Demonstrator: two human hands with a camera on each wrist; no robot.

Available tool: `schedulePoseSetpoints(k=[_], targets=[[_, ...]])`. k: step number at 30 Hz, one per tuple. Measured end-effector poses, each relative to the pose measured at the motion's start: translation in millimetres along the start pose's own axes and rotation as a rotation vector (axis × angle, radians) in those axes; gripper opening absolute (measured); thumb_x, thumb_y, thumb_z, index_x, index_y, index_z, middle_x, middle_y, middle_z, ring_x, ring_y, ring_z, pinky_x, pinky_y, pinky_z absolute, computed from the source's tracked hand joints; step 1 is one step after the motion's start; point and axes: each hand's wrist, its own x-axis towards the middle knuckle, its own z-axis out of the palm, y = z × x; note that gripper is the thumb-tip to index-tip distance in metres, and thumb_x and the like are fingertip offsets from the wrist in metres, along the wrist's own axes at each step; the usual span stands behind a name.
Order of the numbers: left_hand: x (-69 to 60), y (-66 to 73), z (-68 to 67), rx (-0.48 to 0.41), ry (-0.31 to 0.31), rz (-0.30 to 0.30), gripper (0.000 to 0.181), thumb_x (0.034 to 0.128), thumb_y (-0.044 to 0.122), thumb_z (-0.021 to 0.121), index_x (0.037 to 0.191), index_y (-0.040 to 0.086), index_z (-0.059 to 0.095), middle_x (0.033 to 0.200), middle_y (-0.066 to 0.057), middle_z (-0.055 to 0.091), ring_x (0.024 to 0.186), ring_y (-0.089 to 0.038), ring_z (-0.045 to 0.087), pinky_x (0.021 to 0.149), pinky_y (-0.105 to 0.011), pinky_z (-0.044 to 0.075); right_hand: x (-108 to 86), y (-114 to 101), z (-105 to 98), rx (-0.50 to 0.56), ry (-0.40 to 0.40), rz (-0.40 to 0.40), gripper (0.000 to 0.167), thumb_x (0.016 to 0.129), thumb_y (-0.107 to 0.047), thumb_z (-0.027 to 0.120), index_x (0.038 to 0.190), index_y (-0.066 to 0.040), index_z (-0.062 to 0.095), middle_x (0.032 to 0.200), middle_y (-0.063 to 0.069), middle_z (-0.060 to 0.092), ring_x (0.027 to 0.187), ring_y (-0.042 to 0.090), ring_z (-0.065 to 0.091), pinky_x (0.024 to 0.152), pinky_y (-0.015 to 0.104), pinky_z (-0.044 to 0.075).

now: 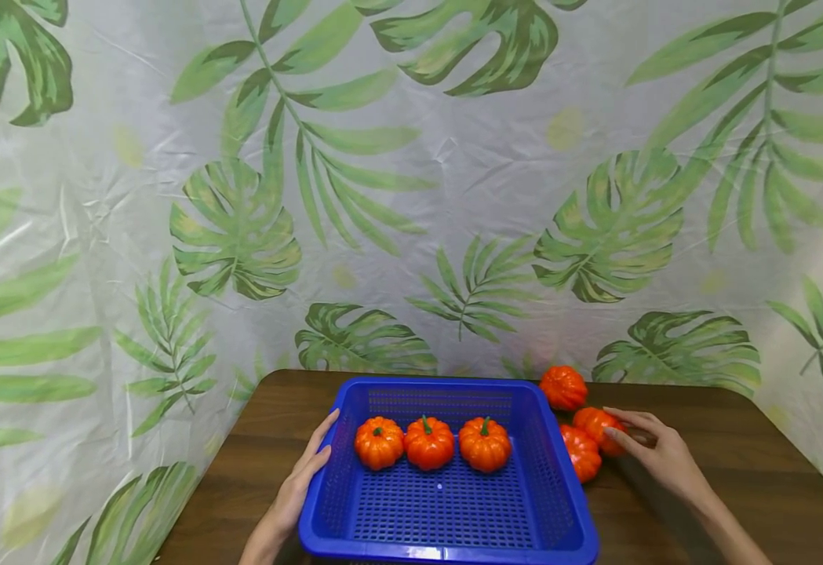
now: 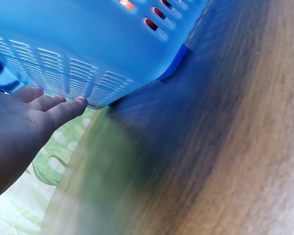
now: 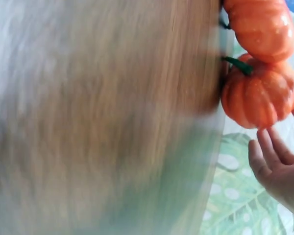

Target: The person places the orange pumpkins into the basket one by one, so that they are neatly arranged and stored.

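A blue plastic basket [image 1: 439, 553] with perforated walls stands on the wooden table. Three small orange toy pumpkins [image 1: 428, 444] with green stems sit in a row inside it. My left hand [image 1: 291, 490] touches the basket's left side; in the left wrist view its fingers [image 2: 63, 111] lie fairly straight along the slotted wall. Right of the basket, my right hand [image 1: 658, 455] holds an orange pumpkin [image 1: 591, 428] by its right side, thumb near and fingers behind. The right wrist view shows fingertips [image 3: 264, 139] against this pumpkin [image 3: 259, 95], its stem pointing sideways.
Two more pumpkins are close to the held one: one behind it [image 1: 563, 388] near the table's back edge, another [image 1: 582, 453] against the basket's right wall. A leaf-patterned curtain [image 1: 446, 196] hangs behind the wooden table [image 1: 736, 471].
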Motion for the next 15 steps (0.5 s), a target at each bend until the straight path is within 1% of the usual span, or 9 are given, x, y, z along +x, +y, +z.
schedulePoseSetpoints(k=[2,4,7,10,12,15], targets=[[-0.9,0.6,-0.8,-0.004,-0.009,0.004,0.058,0.1153,0.027,0.019,0.167,0.015,-0.005,0.171,-0.005,0.005,0.141,-0.011,0.045,0.109,-0.029,0.045,1.0,-1.3,1.2,0.019,-0.018,0.03,0.039,0.098,-0.016,0.073,0.134,-0.004,0.068,0.117,-0.013,0.067,0.097,-0.013,0.063,0.076,0.01,0.052],[-1.5,0.9,-1.4,-0.009,-0.02,0.008,0.058,0.1153,0.027,0.018,0.167,0.015,-0.006,0.171,-0.002,0.007,0.141,-0.013,0.046,0.109,-0.032,0.046,2.0,-2.4,2.0,0.016,-0.025,0.065,0.04,0.099,-0.02,0.071,0.136,-0.005,0.068,0.118,-0.011,0.069,0.099,-0.014,0.062,0.077,0.01,0.052],[-2.1,0.9,-1.9,-0.009,-0.024,0.009,0.058,0.1153,0.027,0.018,0.167,0.015,-0.007,0.171,0.001,0.009,0.14,-0.014,0.047,0.109,-0.033,0.046,3.8,-3.7,2.8,-0.019,-0.03,0.129,0.044,0.101,-0.029,0.069,0.14,-0.01,0.066,0.127,0.003,0.072,0.105,-0.022,0.054,0.079,0.006,0.047],[-1.9,0.6,-1.8,-0.006,-0.021,0.008,0.058,0.1153,0.027,0.018,0.167,0.015,-0.006,0.171,0.001,0.008,0.14,-0.013,0.047,0.109,-0.032,0.046,5.1,-4.6,4.0,-0.049,-0.026,0.206,0.047,0.101,-0.039,0.067,0.142,-0.015,0.065,0.136,0.015,0.068,0.107,-0.029,0.042,0.08,0.004,0.042],[-1.5,0.3,-1.7,-0.006,-0.02,0.008,0.058,0.1154,0.027,0.018,0.167,0.016,-0.005,0.171,0.001,0.008,0.14,-0.012,0.046,0.109,-0.031,0.046,5.9,-4.9,5.1,-0.054,-0.027,0.239,0.049,0.101,-0.042,0.067,0.142,-0.015,0.065,0.138,0.018,0.066,0.106,-0.03,0.039,0.081,0.004,0.04],[-0.9,0.1,-1.7,-0.009,-0.021,0.009,0.058,0.1154,0.026,0.018,0.167,0.016,-0.005,0.171,0.002,0.009,0.14,-0.013,0.046,0.109,-0.032,0.046,6.3,-5.0,7.0,-0.066,-0.031,0.258,0.049,0.099,-0.043,0.069,0.139,-0.015,0.067,0.137,0.018,0.067,0.104,-0.03,0.039,0.081,0.006,0.04]])
